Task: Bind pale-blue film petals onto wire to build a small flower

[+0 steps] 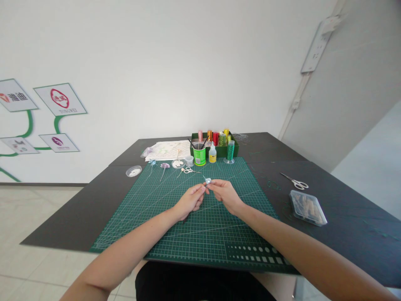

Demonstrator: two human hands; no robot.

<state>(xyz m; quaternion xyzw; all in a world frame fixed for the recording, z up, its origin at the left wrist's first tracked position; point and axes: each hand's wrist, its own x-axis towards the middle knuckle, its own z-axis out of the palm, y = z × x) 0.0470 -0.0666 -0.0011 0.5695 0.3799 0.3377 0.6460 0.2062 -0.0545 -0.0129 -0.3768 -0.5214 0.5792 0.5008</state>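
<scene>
My left hand [190,201] and my right hand [224,195] meet above the middle of the green cutting mat [175,234]. Both pinch a small pale, shiny piece [208,181] with a thin wire stem between their fingertips. The piece is too small to name for sure; it looks like a tiny wire-and-thread flower part. Similar small flowers on wire stems [164,166] lie on the far left of the mat.
A green box of thread spools [216,144], a green cup [199,154], a glue bottle [212,154] and a bead tube [230,151] stand at the mat's far edge. Small scissors [188,170], paper [169,150], a round dish [133,171]; at right, scissors [296,182], clear plastic box [308,207].
</scene>
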